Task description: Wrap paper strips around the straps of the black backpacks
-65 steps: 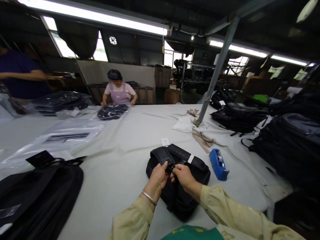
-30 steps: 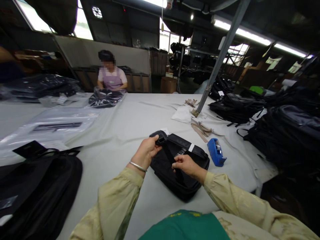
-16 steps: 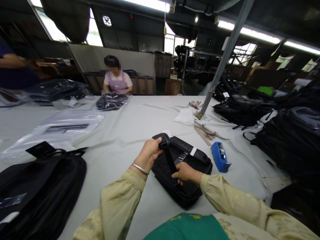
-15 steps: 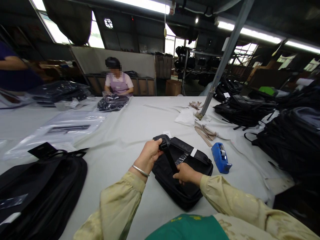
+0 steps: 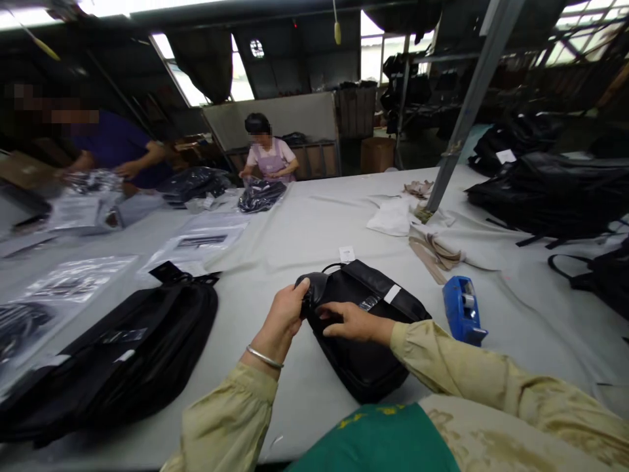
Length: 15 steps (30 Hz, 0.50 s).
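Observation:
A black bag (image 5: pixel 373 357) lies at an angle on the white-covered table in front of me, with a white label band across its upper flap. My left hand (image 5: pixel 287 311), a bracelet at its wrist, is closed round a black shoulder strap (image 5: pixel 314 286) at the bag's upper left side. The strap looks bunched up, and part of it is hidden behind the fingers. Over the bag, my right hand (image 5: pixel 351 320) reaches to the strap with its fingers apart. A white hang tag (image 5: pixel 346 254) sticks out past the bag's top edge.
Stacked black bags (image 5: pixel 147 341) lie at the left. A blue tape dispenser (image 5: pixel 462 311) stands to the right, near beige strips (image 5: pixel 432 252) and a metal post (image 5: pixel 472 98). More black bags (image 5: pixel 555 190) are piled at the right. Two co-workers handle plastic-wrapped goods across the table.
My right hand has let go of the hanging webbing and moved up and left beside my left hand. The strap is now gathered in my left hand. The view has turned left.

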Available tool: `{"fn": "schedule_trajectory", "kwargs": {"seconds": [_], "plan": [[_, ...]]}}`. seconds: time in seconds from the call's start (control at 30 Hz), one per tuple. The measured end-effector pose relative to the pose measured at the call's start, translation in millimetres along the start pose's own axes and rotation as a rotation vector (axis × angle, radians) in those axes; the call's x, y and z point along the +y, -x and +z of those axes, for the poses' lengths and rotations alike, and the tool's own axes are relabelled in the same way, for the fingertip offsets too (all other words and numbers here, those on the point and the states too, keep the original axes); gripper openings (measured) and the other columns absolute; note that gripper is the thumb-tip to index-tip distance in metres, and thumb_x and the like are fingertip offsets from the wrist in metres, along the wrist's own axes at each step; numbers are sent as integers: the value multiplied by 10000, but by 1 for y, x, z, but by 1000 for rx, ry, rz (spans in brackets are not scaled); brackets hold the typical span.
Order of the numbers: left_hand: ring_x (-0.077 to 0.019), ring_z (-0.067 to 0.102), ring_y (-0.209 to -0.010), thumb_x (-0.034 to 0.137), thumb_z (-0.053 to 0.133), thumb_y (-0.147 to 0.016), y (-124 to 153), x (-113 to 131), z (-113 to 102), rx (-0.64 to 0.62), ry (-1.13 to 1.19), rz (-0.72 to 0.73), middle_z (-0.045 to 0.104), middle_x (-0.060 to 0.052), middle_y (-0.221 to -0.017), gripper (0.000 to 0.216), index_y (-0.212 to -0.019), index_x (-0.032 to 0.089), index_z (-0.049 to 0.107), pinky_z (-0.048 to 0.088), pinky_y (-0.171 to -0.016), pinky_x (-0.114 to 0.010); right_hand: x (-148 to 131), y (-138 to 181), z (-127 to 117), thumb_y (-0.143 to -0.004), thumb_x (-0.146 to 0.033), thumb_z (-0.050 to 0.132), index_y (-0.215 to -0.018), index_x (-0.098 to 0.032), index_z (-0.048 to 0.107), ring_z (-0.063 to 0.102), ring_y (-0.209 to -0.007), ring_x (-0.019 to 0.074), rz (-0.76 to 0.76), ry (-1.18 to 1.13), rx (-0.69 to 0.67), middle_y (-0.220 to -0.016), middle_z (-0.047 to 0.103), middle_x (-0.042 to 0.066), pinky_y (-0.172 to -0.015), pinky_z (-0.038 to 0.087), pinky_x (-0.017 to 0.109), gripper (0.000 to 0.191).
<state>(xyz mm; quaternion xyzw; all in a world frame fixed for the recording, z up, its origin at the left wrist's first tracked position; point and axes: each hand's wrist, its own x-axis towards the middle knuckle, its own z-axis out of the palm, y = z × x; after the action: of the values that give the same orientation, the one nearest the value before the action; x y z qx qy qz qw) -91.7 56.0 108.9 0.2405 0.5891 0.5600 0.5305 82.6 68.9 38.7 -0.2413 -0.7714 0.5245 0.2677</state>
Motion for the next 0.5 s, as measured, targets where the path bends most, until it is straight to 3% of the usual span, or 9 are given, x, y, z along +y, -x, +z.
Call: {"fn": "schedule_trajectory", "kwargs": {"seconds": [0.1,0.13,0.27,0.4,0.5], "plan": [[-124,552,-495,270,757,-689,6,3,3,103,49,36,610,-15,-545,214,-662,115,612,457,-485,-237,3,8,5,-799,-242,635,-1017,-180,721,664,-850,211,30,-64,-83,-913,727,23,-786,509,315,243],[-123,553,-499,254,744,-703,8,4,4,145,73,48,609,-14,-547,198,-662,113,612,460,-490,-237,4,12,7,-785,-240,653,-1037,-177,710,660,-854,211,30,-99,-105,-920,724,24,-780,510,315,267],[-121,558,-503,219,697,-757,10,9,12,294,142,42,610,-16,-559,160,-676,109,613,473,-506,-239,5,20,16,-674,-279,781,-1276,-191,555,656,-915,215,21,-300,-103,-1030,699,49,-789,522,324,649],[-123,556,-485,193,648,-800,5,20,18,345,160,14,593,-15,-540,172,-658,117,586,476,-490,-242,-1,10,20,-699,-325,752,-1058,-157,610,641,-630,157,123,-485,-109,-724,660,-7,-595,512,276,421],[-116,545,-465,169,614,-817,-4,30,16,345,165,-4,587,-11,-530,176,-652,122,573,473,-473,-236,-3,3,20,-739,-349,704,-1028,-159,590,580,-476,115,154,-621,-143,-592,600,-56,-492,459,234,365]]}}
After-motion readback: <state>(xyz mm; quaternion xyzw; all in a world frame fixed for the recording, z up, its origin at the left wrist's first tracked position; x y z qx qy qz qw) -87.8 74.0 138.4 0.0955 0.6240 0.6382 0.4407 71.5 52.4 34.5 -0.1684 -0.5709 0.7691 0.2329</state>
